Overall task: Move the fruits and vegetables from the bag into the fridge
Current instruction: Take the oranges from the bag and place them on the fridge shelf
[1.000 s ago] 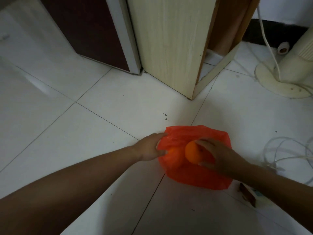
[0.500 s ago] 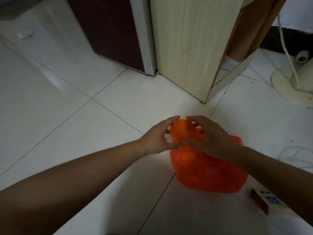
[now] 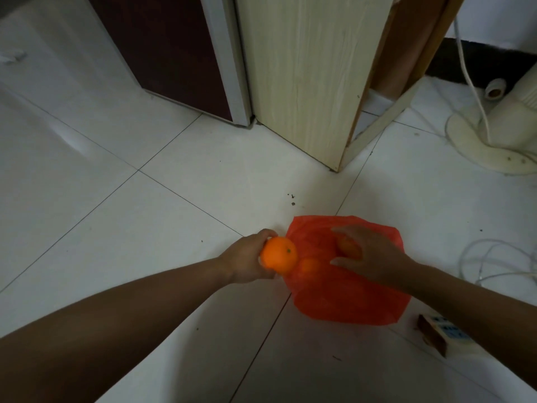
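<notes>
A red plastic bag (image 3: 348,298) lies on the white tiled floor. My left hand (image 3: 247,261) grips an orange (image 3: 278,254) just left of the bag's edge. My right hand (image 3: 369,254) reaches into the bag, its fingers curled round a second orange (image 3: 348,248). A third orange (image 3: 309,266) shows through the bag's plastic between my hands. The fridge's dark door (image 3: 171,50) with its pale edge stands at the top left, closed.
A light wooden cabinet (image 3: 308,74) stands beside the fridge. A fan base (image 3: 491,144) with a white cord sits at the right. Loose cable (image 3: 494,257) coils right of the bag. A power strip (image 3: 441,334) lies at the lower right.
The orange passed from my right hand to my left, which now holds it alone by the bag's left edge. My right hand went back down into the bag and closed round another orange.
</notes>
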Demonstrator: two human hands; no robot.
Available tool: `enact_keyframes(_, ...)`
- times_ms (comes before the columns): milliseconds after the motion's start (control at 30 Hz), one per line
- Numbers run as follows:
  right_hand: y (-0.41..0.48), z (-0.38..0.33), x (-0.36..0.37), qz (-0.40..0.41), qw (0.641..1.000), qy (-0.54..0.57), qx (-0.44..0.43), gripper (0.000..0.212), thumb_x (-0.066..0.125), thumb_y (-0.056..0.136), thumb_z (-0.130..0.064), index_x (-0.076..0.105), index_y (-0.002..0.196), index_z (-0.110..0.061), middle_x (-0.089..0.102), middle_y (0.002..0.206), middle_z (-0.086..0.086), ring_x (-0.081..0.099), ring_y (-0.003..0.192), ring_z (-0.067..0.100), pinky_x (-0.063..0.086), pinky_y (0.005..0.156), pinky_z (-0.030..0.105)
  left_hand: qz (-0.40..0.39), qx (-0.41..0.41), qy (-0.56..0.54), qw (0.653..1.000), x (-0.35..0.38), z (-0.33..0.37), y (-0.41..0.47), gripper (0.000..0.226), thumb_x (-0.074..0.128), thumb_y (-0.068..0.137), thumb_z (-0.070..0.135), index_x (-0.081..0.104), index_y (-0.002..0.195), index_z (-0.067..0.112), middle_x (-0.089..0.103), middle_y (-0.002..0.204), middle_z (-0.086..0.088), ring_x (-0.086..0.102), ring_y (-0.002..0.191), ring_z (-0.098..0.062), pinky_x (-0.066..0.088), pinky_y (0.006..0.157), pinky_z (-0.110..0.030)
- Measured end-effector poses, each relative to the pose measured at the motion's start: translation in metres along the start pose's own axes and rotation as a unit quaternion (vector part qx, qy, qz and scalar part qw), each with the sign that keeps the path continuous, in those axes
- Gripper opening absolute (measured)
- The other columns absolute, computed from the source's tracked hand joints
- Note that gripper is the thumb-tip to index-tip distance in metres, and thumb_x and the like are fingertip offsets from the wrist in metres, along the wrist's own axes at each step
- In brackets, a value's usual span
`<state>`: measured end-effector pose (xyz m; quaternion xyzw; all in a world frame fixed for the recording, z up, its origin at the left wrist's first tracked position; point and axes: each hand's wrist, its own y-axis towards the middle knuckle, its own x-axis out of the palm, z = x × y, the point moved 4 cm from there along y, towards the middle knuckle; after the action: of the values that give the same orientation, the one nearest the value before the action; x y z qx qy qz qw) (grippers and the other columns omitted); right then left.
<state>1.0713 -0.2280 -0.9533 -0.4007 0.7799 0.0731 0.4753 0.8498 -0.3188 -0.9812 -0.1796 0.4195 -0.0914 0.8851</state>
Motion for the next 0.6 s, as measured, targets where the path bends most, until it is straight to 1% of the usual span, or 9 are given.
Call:
enact_keyframes(133,0.001,0.012,0.005,-0.009,1.000,-0.003,0.006,0.066,0.064,0.081,-0.048,0.037,0.137,-0.029,0.043,0.141,-0.004,0.042,0.121,0.011,0.029,0.095,0.020,-0.018,-0.010,0.015,1.000,0.011,-0.006,0.009,0.082,0.082,0.067,0.030,0.034,0.134,0.022,0.050,0.131,-0.005,0.051,0.111,-0.022,0.043,0.085,-0.028)
enact_keyframes(267,0.000,0.018,0.012,-0.020,1.000,0.007,0.011,0.066,0.065,0.080,-0.048,0.037,0.136,-0.030,0.045,0.138,-0.005,0.044,0.120,0.010,0.034,0.096,0.022,-0.037,-0.014,0.029,0.999,0.019,-0.006,0.015,0.082,0.082,0.068,0.030,0.035,0.135,0.021,0.048,0.132,-0.007,0.049,0.115,-0.024,0.044,0.090,-0.033)
enact_keyframes(400,-0.001,0.016,0.021,-0.038,0.999,0.005,-0.004,0.068,0.068,0.078,-0.045,0.038,0.136,-0.028,0.043,0.139,-0.005,0.041,0.125,0.013,0.035,0.104,0.028,-0.065,-0.010,0.043,0.997,0.031,-0.005,0.016,0.081,0.081,0.069,0.030,0.035,0.135,0.021,0.048,0.132,-0.006,0.048,0.116,-0.023,0.041,0.087,-0.028)
enact_keyframes(500,-0.001,0.014,0.027,-0.052,0.999,-0.003,-0.009,0.069,0.068,0.079,-0.044,0.036,0.137,-0.028,0.041,0.139,-0.004,0.039,0.125,0.013,0.030,0.100,0.022,-0.074,-0.002,0.058,0.996,0.036,-0.006,0.015,0.081,0.081,0.069,0.031,0.036,0.135,0.019,0.050,0.132,-0.006,0.050,0.115,-0.023,0.041,0.086,-0.026)
enact_keyframes(600,0.000,0.015,0.033,-0.062,0.998,-0.021,-0.016,0.070,0.069,0.078,-0.044,0.036,0.138,-0.027,0.041,0.140,-0.004,0.038,0.126,0.012,0.026,0.099,0.020,-0.086,-0.004,0.078,0.993,0.040,-0.010,0.014,0.082,0.081,0.068,0.034,0.035,0.135,0.018,0.049,0.133,-0.007,0.049,0.117,-0.024,0.041,0.090,-0.028)
